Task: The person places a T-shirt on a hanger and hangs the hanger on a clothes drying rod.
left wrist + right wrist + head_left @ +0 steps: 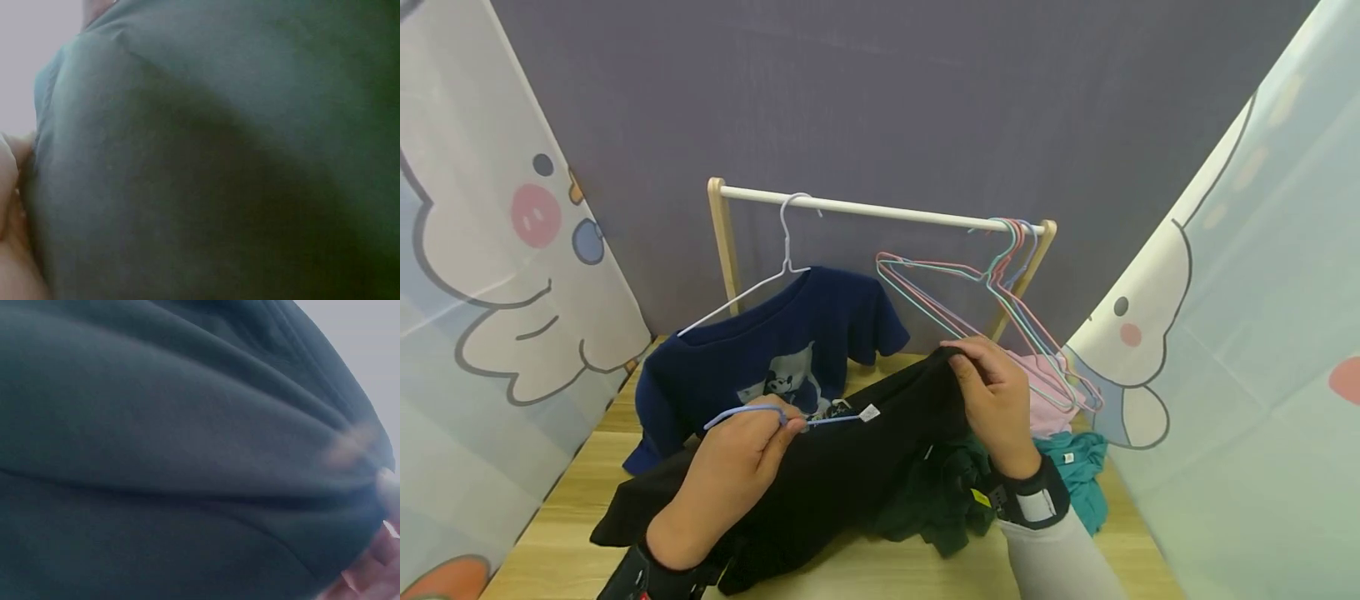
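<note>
My left hand grips a blue hanger at its neck, below the curved hook. One arm of that hanger runs right to a white tag on a black shirt; its other arm is hidden. With thumb and fingers my right hand pinches the shirt's upper right part and holds it raised. The cloth drapes from between both hands toward the table. Both wrist views are filled by dark cloth, with fingers of the left hand and right hand at the edges.
A rack's white rail carries a navy T-shirt on a white hanger at left, and several coloured hangers at right. On the wooden table lie dark green, pink and teal clothes.
</note>
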The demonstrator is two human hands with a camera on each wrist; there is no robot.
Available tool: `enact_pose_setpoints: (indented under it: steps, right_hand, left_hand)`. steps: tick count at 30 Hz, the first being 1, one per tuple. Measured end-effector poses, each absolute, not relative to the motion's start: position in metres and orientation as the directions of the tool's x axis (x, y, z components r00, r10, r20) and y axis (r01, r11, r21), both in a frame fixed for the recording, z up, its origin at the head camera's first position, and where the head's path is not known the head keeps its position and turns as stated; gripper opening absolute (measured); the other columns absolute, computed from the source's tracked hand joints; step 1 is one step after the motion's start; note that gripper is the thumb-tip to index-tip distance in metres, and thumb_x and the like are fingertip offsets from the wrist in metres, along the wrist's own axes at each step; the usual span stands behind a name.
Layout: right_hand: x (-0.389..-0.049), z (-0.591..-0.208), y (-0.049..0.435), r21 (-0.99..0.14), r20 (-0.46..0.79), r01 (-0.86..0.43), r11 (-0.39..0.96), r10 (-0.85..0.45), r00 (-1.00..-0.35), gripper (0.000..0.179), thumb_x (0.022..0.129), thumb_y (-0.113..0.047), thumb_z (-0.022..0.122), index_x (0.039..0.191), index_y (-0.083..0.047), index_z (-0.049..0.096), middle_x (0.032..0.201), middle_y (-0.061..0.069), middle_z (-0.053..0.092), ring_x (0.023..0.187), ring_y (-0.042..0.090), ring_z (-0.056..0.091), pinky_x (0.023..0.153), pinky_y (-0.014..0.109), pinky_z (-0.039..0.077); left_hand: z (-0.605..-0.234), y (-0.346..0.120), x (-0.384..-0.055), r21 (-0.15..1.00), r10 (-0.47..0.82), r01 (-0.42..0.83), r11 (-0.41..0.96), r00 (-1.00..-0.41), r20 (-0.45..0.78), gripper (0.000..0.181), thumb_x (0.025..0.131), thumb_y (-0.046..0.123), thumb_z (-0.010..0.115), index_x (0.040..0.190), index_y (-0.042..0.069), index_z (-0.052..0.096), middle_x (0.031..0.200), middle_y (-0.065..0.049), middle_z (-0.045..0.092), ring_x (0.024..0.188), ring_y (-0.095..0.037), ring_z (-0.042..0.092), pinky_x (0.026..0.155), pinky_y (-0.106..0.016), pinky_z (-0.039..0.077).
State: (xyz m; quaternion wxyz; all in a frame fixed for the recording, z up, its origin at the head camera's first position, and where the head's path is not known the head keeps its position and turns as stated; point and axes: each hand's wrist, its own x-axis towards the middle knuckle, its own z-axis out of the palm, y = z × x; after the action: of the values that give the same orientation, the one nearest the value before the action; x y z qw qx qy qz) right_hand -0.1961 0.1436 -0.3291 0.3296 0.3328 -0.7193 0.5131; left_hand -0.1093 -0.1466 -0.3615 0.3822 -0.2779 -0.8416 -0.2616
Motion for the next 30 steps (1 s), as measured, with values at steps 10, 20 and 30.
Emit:
enact_pose_setpoints:
  steps: [10, 20, 30]
  right_hand:
    - [-0.183, -0.354, 0.117, -0.432, 0.687, -0.833, 0.345, -0.472, -0.552, 0.023, 0.091, -0.016, 0.059, 0.112, -0.018, 0.067, 0.103, 0.001, 0.069, 0.1, 0.01, 0.057, 0.088, 0.034, 0.049]
    - [-0.165, -0.406, 0.096, -0.376, 0.615, -0.84, 0.39, -0.574, -0.541, 0.021, 0.092, -0.027, 0.057, 0.112, -0.022, 0.064, 0.1, -0.01, 0.064, 0.094, -0.001, 0.055, 0.079, 0.021, 0.051]
    - [-0.164, -0.417, 0.094, -0.333, 0.661, -0.845, 0.418, -0.536, -0.525, 0.013, 0.091, -0.027, 0.06, 0.102, -0.023, 0.065, 0.092, -0.012, 0.064, 0.086, -0.005, 0.054, 0.07, 0.017, 0.049]
  left_hand:
    - [-0.371, -0.126, -0.121, 0.273, 0.282, 0.638, 0.72, -0.628, 0.725, 0.018, 0.089, 0.021, 0.06, 0.077, 0.018, 0.048, 0.07, 0.008, 0.042, 0.065, -0.004, 0.039, 0.057, -0.021, 0.04]
    - [-0.389, -0.117, -0.124, 0.278, 0.307, 0.622, 0.732, -0.666, 0.68, 0.017, 0.094, 0.029, 0.054, 0.08, 0.021, 0.049, 0.071, 0.01, 0.042, 0.065, -0.004, 0.039, 0.058, -0.024, 0.041]
    - [-0.398, -0.118, -0.122, 0.334, 0.296, 0.596, 0.73, -0.717, 0.631, 0.013, 0.095, 0.034, 0.052, 0.084, 0.027, 0.053, 0.077, 0.014, 0.05, 0.071, -0.001, 0.045, 0.061, -0.025, 0.045]
